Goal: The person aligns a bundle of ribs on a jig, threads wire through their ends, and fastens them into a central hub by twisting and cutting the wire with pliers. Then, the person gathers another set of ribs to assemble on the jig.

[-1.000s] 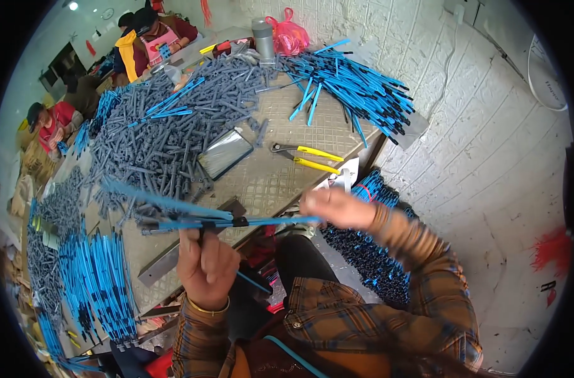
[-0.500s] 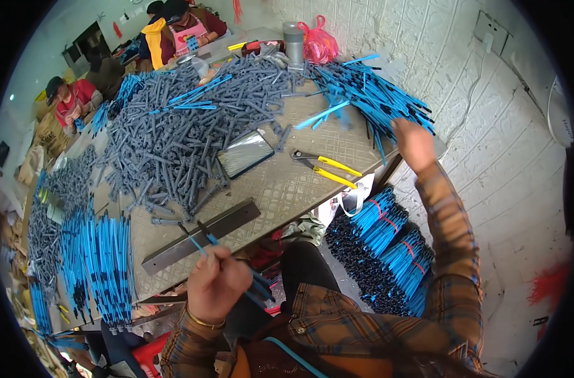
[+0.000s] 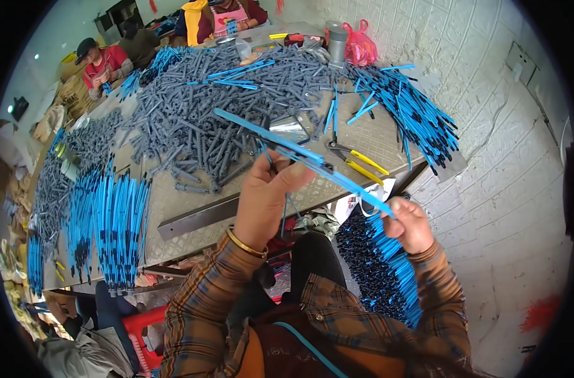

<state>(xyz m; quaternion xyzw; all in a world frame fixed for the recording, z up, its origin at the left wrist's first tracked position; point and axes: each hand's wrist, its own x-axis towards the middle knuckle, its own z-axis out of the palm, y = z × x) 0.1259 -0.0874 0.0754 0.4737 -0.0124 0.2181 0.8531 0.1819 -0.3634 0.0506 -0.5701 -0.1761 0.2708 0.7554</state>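
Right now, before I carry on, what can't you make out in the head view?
All in the head view:
- Blue strips: the end inside the right hand, and the part behind the left hand, hidden by those hands.
- Flat shiny thing: partly hidden by the strips.
- Blue bundles below: right side hidden by the right sleeve.
- Person in the pink apron: head cut off by the top edge.
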